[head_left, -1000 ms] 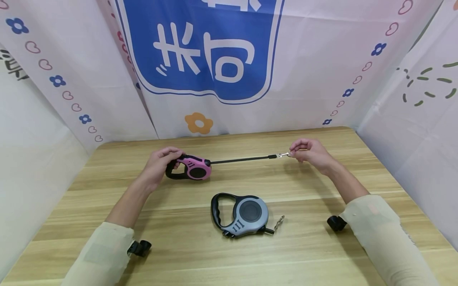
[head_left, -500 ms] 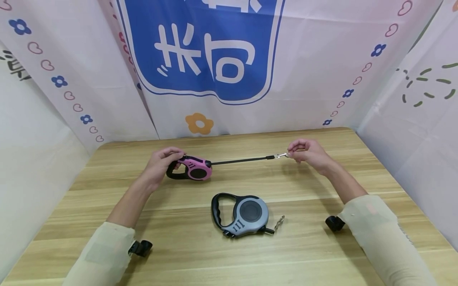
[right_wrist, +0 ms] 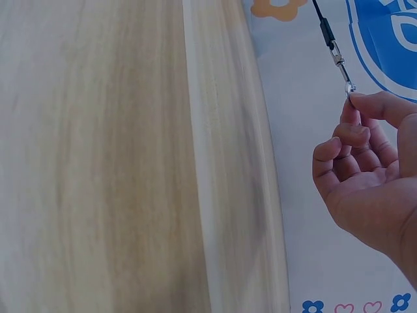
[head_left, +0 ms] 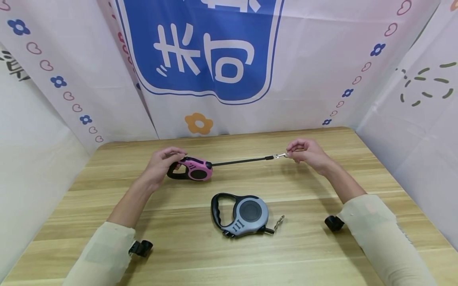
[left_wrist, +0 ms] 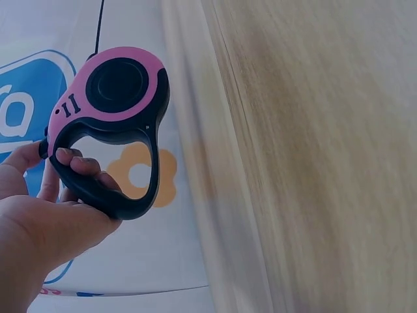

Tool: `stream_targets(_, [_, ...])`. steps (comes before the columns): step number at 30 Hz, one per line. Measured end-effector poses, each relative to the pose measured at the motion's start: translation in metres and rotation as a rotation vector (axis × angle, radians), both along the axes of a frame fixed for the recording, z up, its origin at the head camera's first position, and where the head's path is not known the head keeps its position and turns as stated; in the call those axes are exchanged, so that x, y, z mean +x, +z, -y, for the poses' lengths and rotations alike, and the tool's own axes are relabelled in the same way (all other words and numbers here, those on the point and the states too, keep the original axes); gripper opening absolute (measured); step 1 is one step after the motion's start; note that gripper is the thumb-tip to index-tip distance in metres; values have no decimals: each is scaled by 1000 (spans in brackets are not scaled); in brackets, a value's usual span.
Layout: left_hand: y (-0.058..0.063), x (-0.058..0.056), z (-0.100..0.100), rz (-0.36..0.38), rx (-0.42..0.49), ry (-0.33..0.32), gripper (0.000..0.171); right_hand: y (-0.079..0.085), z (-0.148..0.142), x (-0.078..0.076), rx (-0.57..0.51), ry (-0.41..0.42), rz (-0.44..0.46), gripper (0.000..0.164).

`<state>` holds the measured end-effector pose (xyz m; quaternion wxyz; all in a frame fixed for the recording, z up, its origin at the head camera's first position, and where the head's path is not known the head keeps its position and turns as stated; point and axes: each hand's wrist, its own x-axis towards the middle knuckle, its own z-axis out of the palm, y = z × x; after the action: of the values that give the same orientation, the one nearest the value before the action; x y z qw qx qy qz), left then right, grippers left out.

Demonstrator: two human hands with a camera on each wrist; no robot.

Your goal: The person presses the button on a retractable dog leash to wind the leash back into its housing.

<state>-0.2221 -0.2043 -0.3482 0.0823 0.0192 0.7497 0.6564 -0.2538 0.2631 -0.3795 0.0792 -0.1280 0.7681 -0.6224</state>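
My left hand (head_left: 162,165) grips the black handle of a pink and black retractable dog leash (head_left: 199,173), its fingers through the handle loop in the left wrist view. A short length of dark cord (head_left: 243,161) runs taut from the leash body to a metal snap hook (head_left: 280,155). The tip of that hook is pinched between thumb and forefinger of my right hand (head_left: 309,154); its other fingers are loosely bent in the right wrist view. Nearer me lies a larger grey and black retractable leash (head_left: 251,212), with its own metal hook (head_left: 279,223) at its right.
The wooden table (head_left: 171,246) carries the grey leash near its middle. White printed cloth (head_left: 304,103) hangs behind the far edge and along both sides. A black wrist mount (head_left: 141,248) sticks out from each sleeve.
My right hand has drifted slightly left with the hook, so the stretch of cord is a little shorter. The left hand and pink leash have barely shifted; the grey leash lies still.
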Motion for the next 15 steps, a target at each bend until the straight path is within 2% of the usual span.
stream_targets(15, [-3, -2, -5, 1, 38, -20, 19, -1, 5, 1, 20, -4, 20, 22])
